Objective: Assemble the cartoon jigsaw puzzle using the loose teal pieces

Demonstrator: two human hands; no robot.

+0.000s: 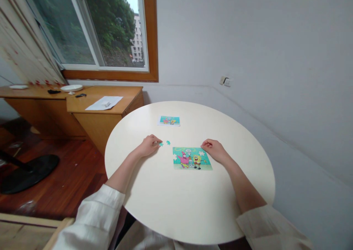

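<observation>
A cartoon jigsaw puzzle lies on the round white table, with two gaps showing the table through it, one at its left edge and one at upper right. My right hand touches the puzzle's top right corner, fingers pressed together; whether they grip a piece is hidden. Left of the puzzle, my left hand pinches a small teal puzzle piece at the table surface. Close beside it, a second teal puzzle piece lies loose. Farther back rests a reference picture with the same cartoon figures.
The round white table stands near a wall with a socket. To the left, a wooden desk carries a sheet of paper and a white plate. A black round stand base sits on the floor.
</observation>
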